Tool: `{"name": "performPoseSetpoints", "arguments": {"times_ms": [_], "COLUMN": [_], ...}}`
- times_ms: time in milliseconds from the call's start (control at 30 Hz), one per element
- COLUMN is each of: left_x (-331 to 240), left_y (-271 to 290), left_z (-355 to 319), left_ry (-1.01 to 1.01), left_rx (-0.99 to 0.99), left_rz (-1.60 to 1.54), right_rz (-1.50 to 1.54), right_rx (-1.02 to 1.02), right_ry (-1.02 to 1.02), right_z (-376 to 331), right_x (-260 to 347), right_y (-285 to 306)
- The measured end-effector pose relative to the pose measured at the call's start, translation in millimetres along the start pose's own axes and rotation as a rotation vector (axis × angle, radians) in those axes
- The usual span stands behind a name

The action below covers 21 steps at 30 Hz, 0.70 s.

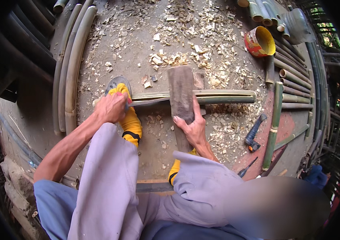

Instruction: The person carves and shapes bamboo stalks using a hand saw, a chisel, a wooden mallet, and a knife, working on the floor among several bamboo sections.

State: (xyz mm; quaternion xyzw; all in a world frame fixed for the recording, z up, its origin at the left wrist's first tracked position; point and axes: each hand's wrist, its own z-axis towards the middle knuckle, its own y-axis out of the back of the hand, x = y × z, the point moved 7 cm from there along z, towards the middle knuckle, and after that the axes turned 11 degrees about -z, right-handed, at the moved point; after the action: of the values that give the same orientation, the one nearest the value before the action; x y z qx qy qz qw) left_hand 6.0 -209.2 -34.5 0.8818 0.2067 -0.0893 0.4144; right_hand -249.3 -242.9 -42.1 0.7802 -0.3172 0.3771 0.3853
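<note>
A split-topped bamboo pole (230,97) lies crosswise on the ground in front of me, a long slot running along its upper side. My left hand (113,108) is closed around the handle of a knife, just above my yellow-socked foot. The knife's blade (150,103) points right along the bamboo's near edge, and its far end passes behind a thick wooden club (181,90). My right hand (193,129) grips this club low on its wide part, thumb on the left and fingers on the right. The club crosses over the bamboo and hides its middle.
Wood chips (214,48) litter the ground ahead. Long bamboo poles (80,60) lie at left; shorter bamboo pieces (294,74) are stacked at right. A red and yellow bucket (260,42), a dark blue cordless drill (254,134) and a screwdriver (247,168) are on the right.
</note>
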Motion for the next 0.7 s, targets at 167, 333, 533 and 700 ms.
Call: {"name": "performPoseSetpoints", "arguments": {"times_ms": [167,333,533,700], "left_x": [-12.4,-8.3,-19.7,-56.3], "left_y": [9.1,3.4,6.6,24.3], "left_z": [10.2,5.1,-11.6,-41.7], "left_ry": [-0.043,-0.042,-0.141,-0.197], "left_rx": [-0.012,0.004,0.010,0.045], "left_rz": [0.001,0.010,0.036,0.058], "right_rz": [0.059,0.026,-0.047,-0.267], "right_rx": [-0.118,-0.206,-0.118,-0.324], "right_ry": [0.106,0.297,0.080,-0.036], "right_z": [-10.1,-21.5,-43.3,-122.5], "right_x": [-17.4,-11.8,-40.8,-97.3], "right_y": [-2.5,4.6,17.5,66.7]}}
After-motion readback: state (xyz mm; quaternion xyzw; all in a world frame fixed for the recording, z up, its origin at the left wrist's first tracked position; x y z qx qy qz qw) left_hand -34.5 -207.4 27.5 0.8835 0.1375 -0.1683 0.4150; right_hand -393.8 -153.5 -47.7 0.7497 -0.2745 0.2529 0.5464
